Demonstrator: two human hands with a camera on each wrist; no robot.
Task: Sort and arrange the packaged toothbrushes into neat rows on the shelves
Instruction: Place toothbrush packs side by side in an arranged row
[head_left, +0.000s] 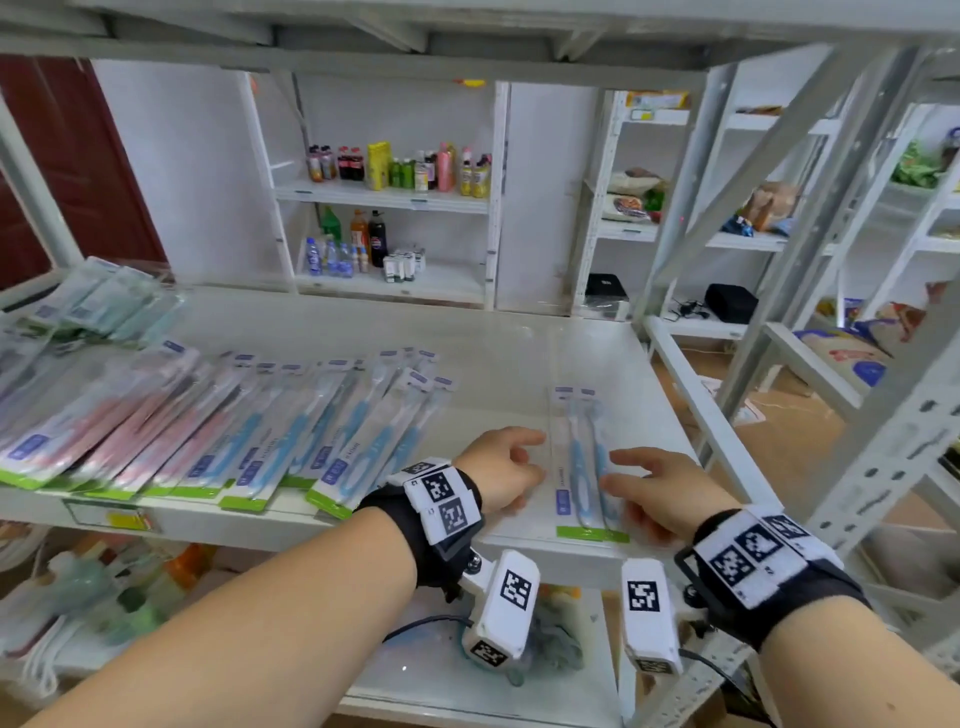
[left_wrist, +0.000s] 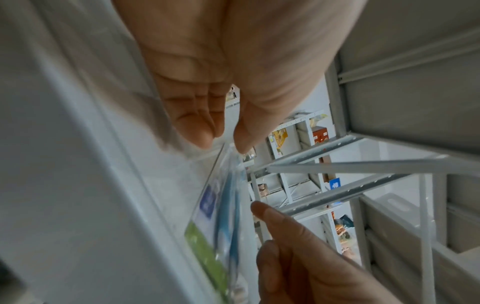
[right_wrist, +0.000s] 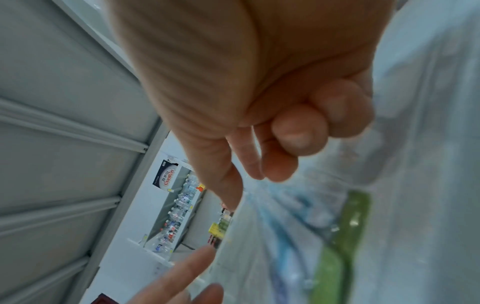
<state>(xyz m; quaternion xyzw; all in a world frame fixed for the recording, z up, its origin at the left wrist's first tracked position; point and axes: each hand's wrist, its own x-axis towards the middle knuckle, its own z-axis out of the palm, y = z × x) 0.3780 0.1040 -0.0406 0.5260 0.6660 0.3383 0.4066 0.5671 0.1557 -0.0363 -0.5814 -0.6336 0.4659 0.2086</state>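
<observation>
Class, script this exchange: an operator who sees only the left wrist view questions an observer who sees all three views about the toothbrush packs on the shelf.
Operator: Is this clear blue-toothbrush pack alone?
Observer: No. The head view shows a second matching pack beside it, both flat on the white metal shelf.
Operator: Any other stock on that shelf?
Observer: Yes. A slanted row of pink and blue toothbrush packs lies to the left of the left hand.
</observation>
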